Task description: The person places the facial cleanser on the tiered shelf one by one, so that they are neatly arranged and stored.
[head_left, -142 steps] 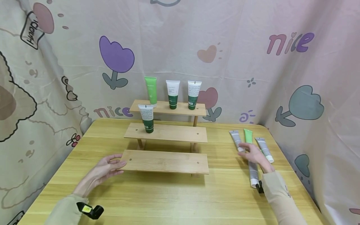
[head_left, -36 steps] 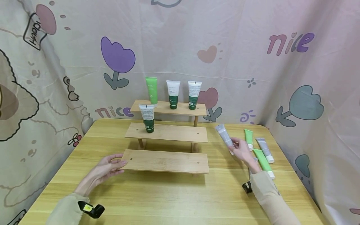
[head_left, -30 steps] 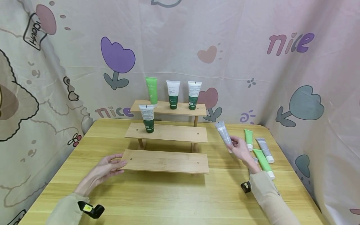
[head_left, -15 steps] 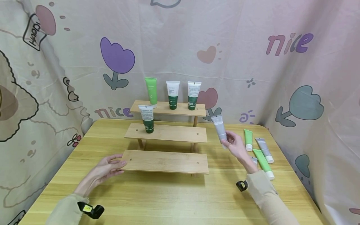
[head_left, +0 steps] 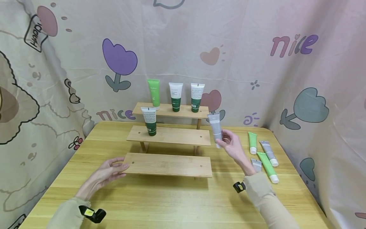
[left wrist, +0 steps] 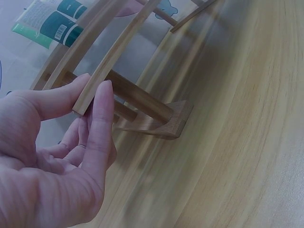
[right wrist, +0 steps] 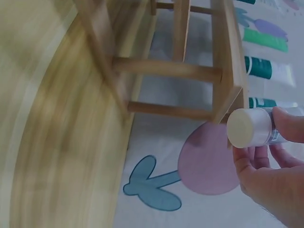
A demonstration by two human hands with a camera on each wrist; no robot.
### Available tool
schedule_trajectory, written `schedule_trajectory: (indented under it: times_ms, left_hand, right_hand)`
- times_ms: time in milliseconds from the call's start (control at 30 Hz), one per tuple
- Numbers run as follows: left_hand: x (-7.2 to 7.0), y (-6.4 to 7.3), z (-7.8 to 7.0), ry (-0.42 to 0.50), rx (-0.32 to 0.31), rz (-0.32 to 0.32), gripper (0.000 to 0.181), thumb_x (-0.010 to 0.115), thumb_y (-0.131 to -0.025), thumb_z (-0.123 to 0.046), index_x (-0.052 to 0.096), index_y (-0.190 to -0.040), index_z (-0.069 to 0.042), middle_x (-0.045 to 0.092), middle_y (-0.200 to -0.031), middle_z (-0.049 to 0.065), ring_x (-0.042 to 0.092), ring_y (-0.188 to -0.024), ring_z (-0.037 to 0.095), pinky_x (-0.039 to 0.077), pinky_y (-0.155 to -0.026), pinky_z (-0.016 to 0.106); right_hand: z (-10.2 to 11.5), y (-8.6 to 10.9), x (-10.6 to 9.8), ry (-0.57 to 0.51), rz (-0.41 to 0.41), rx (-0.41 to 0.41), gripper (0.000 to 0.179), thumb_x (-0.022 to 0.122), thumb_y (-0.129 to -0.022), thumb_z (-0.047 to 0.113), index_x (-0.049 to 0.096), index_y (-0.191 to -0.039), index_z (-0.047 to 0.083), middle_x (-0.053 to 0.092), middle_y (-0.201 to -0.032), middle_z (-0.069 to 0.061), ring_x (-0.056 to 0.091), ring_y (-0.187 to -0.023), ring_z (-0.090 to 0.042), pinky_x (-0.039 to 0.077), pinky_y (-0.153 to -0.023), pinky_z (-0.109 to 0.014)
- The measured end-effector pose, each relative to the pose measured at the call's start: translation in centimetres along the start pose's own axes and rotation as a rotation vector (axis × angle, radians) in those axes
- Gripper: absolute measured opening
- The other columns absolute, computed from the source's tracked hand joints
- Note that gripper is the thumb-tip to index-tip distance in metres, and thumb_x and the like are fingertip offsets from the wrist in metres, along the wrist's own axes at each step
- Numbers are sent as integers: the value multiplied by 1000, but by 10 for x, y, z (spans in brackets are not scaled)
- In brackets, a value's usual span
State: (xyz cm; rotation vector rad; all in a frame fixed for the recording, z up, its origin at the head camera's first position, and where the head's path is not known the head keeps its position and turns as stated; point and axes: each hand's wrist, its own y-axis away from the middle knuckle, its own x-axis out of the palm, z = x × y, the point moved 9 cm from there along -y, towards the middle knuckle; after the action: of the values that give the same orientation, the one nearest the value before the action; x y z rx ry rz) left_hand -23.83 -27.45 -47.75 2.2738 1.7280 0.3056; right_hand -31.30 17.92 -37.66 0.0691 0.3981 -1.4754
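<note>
My left hand (head_left: 107, 173) pinches the left end of the bottom step of a three-tier wooden shelf (head_left: 168, 164), thumb above and fingers below in the left wrist view. My right hand (head_left: 233, 146) holds a grey squeeze tube (head_left: 215, 127) near its white cap (right wrist: 242, 129), cap down and tilted slightly, beside the right end of the middle step. A white and dark-green tube (head_left: 149, 121) stands on the left of that step. On the top step stand a bright green tube (head_left: 154, 92) and two white and dark-green tubes (head_left: 175, 97).
Right of the shelf, several tubes lie on the wooden table (head_left: 177, 203): a short green tube (head_left: 253, 141), a longer green tube (head_left: 267, 165), a grey tube (head_left: 268, 152) and another grey tube (head_left: 256, 164) partly behind the right sleeve. A patterned curtain (head_left: 177, 51) hangs behind.
My right hand has taken the grey tube from the group on the right, carried it left towards the middle step and turned it more upright. My left hand has stayed on the bottom step.
</note>
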Motion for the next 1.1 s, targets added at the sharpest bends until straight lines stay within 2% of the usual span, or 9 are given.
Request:
schedule_trajectory:
  times_ms: [133, 267, 400, 500, 667, 767, 900, 1100]
  left_hand:
    - [0, 0, 0, 12, 5, 1, 84, 63, -100, -14, 5, -155, 13, 53, -118, 3, 65, -96, 5, 63, -88, 23]
    - [0, 0, -1, 22, 11, 1, 84, 62, -101, -14, 4, -155, 13, 57, -115, 1, 66, -96, 4, 63, -88, 22]
    - [-1, 0, 0, 14, 7, -6, 83, 62, -101, -14, 5, -155, 13, 56, -118, 2, 65, -97, 4, 63, -89, 24]
    - [-1, 0, 0, 13, 3, -7, 83, 62, -101, -14, 5, -155, 12, 54, -119, 3, 65, -98, 4, 63, -89, 24]
    - [0, 0, 0, 25, 5, -5, 84, 62, -101, -14, 4, -155, 13, 57, -117, 2, 66, -96, 4, 63, -87, 23]
    - [0, 0, 0, 33, 4, -6, 84, 62, -101, -14, 4, -155, 13, 57, -116, 2, 67, -95, 4, 63, -87, 22]
    - [0, 0, 0, 35, 7, -5, 84, 62, -101, -14, 4, -154, 13, 58, -116, 2, 67, -95, 4, 63, -87, 22]
    - [0, 0, 1, 31, 6, -2, 85, 62, -101, -14, 3, -155, 13, 56, -118, 3, 66, -96, 4, 63, -88, 22]
  right_hand:
    - [7, -1, 6, -20, -8, -26, 47, 63, -91, -10, 49, -135, -15, 56, -127, -34, 57, -114, -30, 51, -92, -6]
    - [13, -3, 14, -33, 2, -35, 50, 66, -89, -10, 50, -136, -13, 58, -128, -33, 58, -115, -32, 53, -96, -11]
    - [19, -7, 23, -42, 21, -41, 51, 68, -88, -9, 50, -137, -11, 59, -127, -32, 59, -115, -35, 55, -107, -30]
    - [24, -11, 29, -43, 33, -58, 50, 70, -88, -7, 52, -135, -10, 60, -125, -31, 61, -112, -33, 55, -108, -41]
    - [32, -16, 41, -51, 66, -79, 51, 73, -87, -5, 54, -134, -8, 61, -119, -28, 62, -104, -21, 58, -103, -36]
    - [37, -20, 50, -59, 101, -109, 52, 73, -86, -4, 54, -134, -8, 62, -118, -28, 62, -103, -19, 59, -102, -37]
    - [44, -25, 60, -61, 141, -148, 47, 75, -85, -3, 58, -128, -7, 64, -116, -27, 64, -105, -23, 60, -102, -39]
    - [49, -33, 71, -7, 171, -144, 45, 80, -83, 4, 62, -124, -1, 67, -114, -23, 68, -109, -34, 59, -102, -42]
